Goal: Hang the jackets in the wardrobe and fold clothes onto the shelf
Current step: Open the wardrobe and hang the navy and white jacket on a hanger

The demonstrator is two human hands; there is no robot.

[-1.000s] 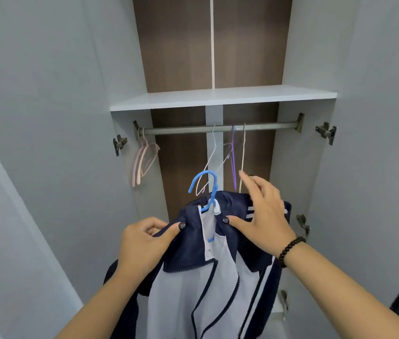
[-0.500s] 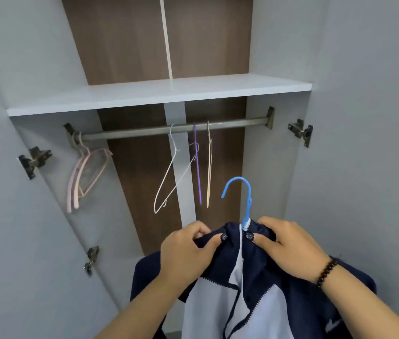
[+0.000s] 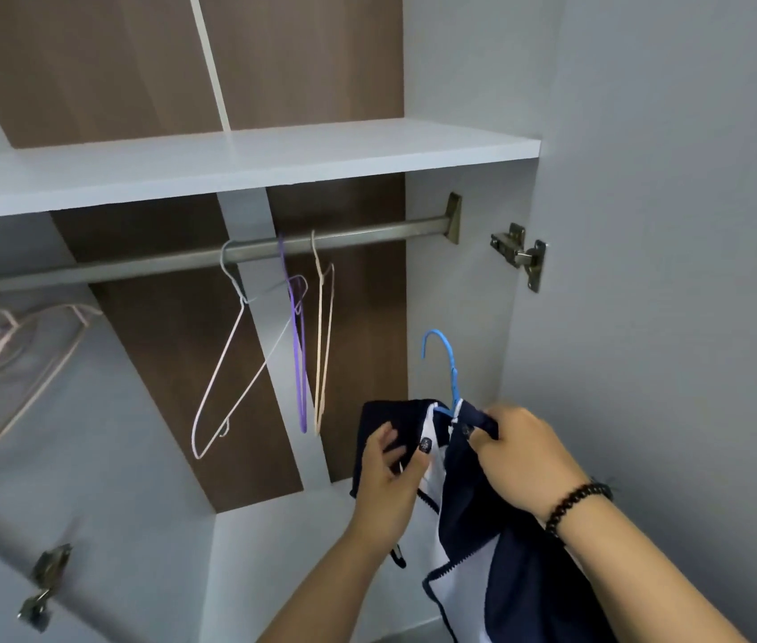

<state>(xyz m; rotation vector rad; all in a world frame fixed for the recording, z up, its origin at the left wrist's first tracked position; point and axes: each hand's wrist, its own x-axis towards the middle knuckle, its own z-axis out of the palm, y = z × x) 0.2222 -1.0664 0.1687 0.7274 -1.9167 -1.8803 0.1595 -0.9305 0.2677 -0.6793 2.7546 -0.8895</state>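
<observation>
Pink hangers [image 3: 5, 364] bunching at the rod's [image 3: 135, 266] left end, count unclear. Three wire hangers hanging mid-rod: white [image 3: 237, 364], purple [image 3: 297, 345], beige [image 3: 323, 336]. Left hand [image 3: 390, 475] pinching one navy-white jacket's [image 3: 474, 526] collar; right hand [image 3: 520, 452] gripping the other side, below the rod, one blue hanger [image 3: 448, 368] poking up.

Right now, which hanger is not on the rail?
The blue hanger, inside the jacket both hands hold; the white, purple, beige and pink ones hang from the rail.
</observation>
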